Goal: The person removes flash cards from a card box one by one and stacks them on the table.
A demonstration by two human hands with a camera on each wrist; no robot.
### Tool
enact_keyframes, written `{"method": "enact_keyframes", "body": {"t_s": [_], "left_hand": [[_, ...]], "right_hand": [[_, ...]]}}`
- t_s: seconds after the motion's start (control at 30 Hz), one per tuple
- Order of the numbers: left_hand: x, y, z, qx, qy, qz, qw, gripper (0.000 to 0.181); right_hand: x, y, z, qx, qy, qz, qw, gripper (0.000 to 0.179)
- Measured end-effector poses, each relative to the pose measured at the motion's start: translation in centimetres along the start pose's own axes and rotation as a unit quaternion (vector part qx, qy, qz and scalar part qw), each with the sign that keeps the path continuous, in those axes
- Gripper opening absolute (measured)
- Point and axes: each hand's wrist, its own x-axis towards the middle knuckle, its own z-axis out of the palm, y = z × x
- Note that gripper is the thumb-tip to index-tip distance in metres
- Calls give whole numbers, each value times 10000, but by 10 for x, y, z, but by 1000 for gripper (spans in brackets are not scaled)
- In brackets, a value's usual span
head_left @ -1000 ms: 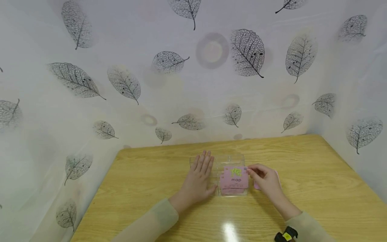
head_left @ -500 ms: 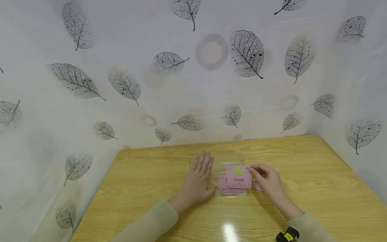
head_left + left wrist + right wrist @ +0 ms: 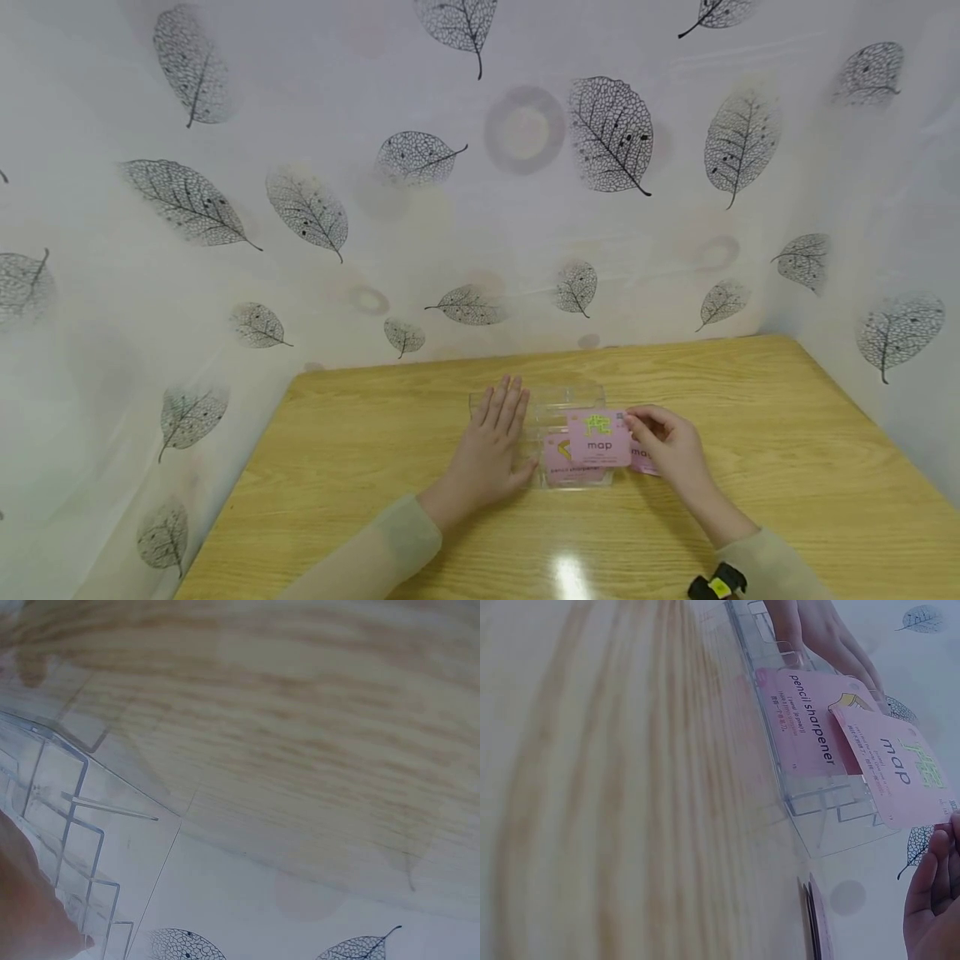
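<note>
A clear plastic tiered card holder stands on the table. My left hand rests on its left part, fingers straight. Between the thumb and fingers of my right hand is a pink "map" card, pinched at its upper right edge. In the right wrist view that flash card overlaps a pink "pencil sharpener" card, which stands in the holder's front tier. More pink cards lie on the table, partly hidden behind the right hand; the right wrist view shows this pile edge-on.
The wooden table reaches back to a pale curtain with leaf prints, which also closes off both sides. A black strap with a yellow patch is at the right wrist.
The "map" card has moved a little to the right in my right hand, uncovering more of the "pencil sharpener" card. My left hand has stayed in place on the holder.
</note>
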Motion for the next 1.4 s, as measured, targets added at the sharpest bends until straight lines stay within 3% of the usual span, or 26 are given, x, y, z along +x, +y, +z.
{"method": "enact_keyframes", "body": {"t_s": [1.4], "left_hand": [[-1,1,3,-34,162,-71,9998,103]], "right_hand": [[-3,5,-19,-63,325,-147,9993,26]]}}
